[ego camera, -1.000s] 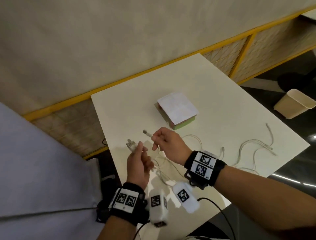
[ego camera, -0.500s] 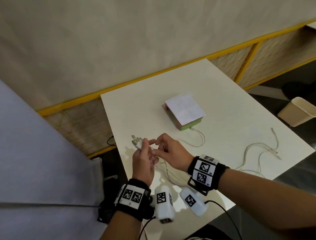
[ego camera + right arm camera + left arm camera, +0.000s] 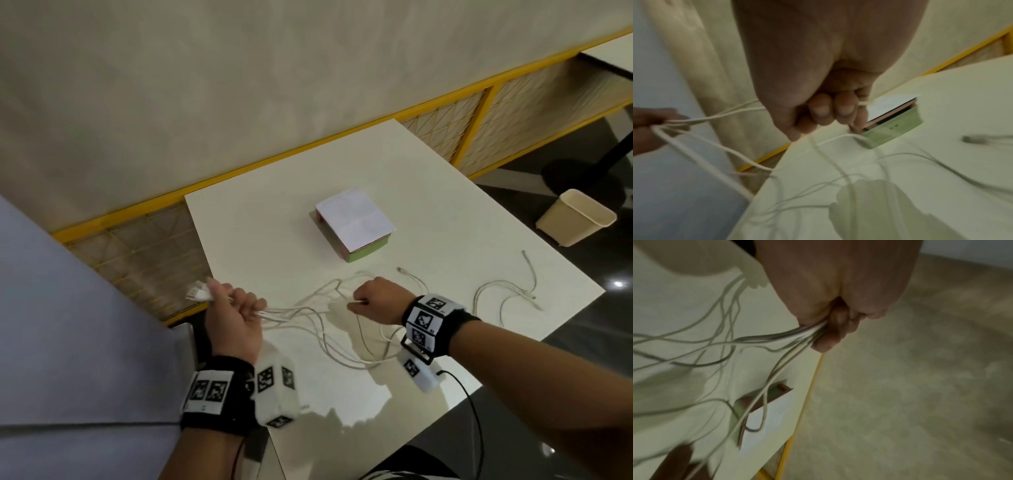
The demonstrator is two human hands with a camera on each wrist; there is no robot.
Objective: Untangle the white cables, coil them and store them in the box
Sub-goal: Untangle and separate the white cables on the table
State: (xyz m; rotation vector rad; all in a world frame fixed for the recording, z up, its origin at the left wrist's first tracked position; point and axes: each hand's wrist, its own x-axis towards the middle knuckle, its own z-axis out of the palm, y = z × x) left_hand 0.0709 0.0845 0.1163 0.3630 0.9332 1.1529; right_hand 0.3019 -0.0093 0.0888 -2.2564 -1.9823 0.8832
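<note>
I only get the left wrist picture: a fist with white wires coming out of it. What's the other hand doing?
Observer: The right hand pinches one strand of the white cables above the table.
Operator: Are all the wires in that one bunch?
Observer: No, a second loose cable lies apart at the table's right edge.
Operator: Anything sticking out of the fist's far side?
Observer: Yes, white plug ends poke past the left hand.

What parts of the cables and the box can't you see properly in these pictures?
- Head view: the box has a white sheet on top hiding its inside.
- Left wrist view: the curled fingers of the left hand hide the cable ends; motion blur smears the white cables.
- Right wrist view: the right hand covers what its fingers pinch; blurred.
</note>
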